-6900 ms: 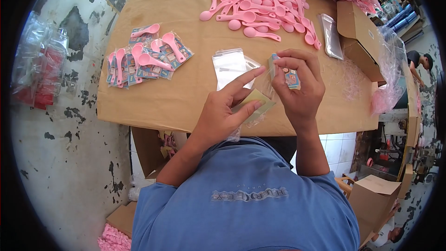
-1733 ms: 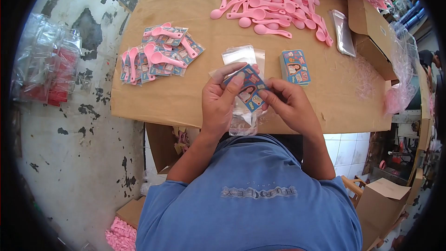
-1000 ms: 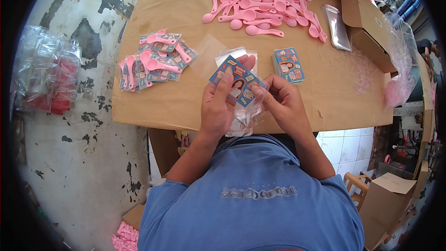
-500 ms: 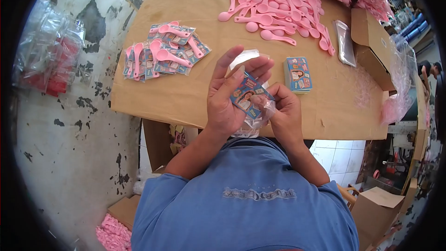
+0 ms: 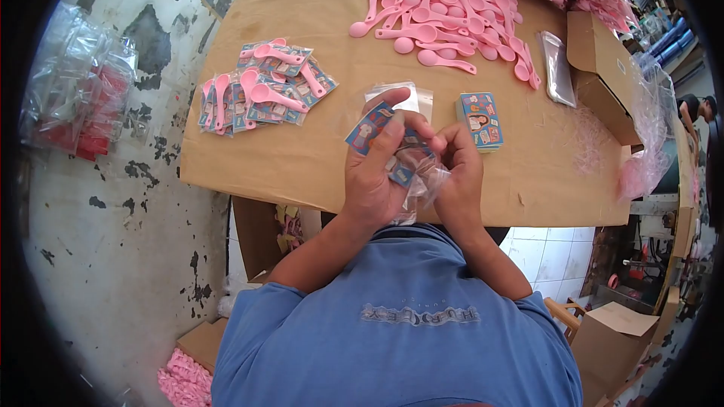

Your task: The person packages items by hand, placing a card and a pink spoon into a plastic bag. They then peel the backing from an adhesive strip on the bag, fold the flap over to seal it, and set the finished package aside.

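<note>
In the head view, my left hand [image 5: 371,185] grips a blue printed card [image 5: 365,134], its thumb across the front. My right hand [image 5: 461,177] has its fingers closed on a clear plastic bag [image 5: 431,181], which overlaps the card's lower part between the hands. Just behind the fingers lie clear plastic bags [image 5: 424,102] on the table. To the right of my right hand sits a stack of blue printed cards [image 5: 483,122]. Off to the left are several bagged cards [image 5: 320,79] with pink measuring spoons [image 5: 275,98] on them.
A big heap of loose pink spoons [image 5: 445,19] covers the table's [image 5: 302,158] far side. At the right edge stand a clear plastic packet [image 5: 556,71] and an open cardboard box [image 5: 603,75]. Plastic bags [image 5: 75,83] hang on the left wall. Another person [image 5: 697,109] is far right.
The card has tilted and shifted left in my left hand, whose fingers have curled in over it. My right hand stays close by with the plastic bag.
</note>
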Demonstrator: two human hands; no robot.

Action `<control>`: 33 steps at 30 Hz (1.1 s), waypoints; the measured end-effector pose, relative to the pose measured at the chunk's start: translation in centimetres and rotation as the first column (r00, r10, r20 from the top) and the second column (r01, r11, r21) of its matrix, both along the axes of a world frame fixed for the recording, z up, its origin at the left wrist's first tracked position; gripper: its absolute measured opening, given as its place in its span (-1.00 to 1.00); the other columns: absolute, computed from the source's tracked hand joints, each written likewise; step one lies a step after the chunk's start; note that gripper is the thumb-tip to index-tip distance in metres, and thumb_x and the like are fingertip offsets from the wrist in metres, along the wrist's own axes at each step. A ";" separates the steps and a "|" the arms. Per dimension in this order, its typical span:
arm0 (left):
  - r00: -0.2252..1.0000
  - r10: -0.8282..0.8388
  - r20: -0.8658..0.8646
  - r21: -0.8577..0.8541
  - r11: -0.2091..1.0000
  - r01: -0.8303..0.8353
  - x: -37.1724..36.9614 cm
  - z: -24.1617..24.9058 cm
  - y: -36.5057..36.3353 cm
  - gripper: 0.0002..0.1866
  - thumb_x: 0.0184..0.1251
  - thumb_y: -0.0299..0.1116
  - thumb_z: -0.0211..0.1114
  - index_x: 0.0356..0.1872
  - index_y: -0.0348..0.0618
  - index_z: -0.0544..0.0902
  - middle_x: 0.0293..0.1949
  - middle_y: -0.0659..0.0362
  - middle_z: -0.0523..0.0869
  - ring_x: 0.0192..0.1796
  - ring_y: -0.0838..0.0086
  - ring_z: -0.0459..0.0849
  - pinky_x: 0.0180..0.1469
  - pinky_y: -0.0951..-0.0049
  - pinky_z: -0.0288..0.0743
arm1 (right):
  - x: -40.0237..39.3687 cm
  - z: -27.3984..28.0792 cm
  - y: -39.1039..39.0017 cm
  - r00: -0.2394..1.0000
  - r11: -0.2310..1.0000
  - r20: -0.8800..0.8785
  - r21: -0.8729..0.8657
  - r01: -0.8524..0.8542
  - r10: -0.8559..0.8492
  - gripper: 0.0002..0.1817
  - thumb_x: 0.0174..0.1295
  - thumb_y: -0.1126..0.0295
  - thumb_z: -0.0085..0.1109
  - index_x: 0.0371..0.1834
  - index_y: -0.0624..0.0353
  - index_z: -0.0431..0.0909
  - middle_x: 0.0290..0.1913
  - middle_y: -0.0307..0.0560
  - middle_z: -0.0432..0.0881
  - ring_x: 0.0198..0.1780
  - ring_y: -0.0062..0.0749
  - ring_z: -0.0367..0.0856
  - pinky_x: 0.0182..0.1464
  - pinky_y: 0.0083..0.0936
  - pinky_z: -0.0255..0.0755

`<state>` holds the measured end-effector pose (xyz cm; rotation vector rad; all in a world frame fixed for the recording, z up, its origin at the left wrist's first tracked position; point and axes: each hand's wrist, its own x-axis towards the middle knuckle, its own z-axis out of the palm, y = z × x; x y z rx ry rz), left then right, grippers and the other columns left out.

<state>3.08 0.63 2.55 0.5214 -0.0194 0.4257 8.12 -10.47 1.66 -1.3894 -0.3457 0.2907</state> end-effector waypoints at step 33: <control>0.847 0.529 0.045 -0.012 0.848 -0.529 -2.1 -1.6 8.6 -0.57 0.71 -0.08 0.15 0.35 -0.15 0.49 0.05 0.10 0.71 0.11 0.36 0.70 0.44 0.16 0.55 | 6.5 4.5 -3.8 0.805 0.720 -0.101 -0.394 -0.572 0.585 -0.81 0.50 0.43 0.28 0.08 0.24 0.69 -0.24 -0.31 0.75 -0.29 -0.75 0.62 -0.23 -0.67 0.52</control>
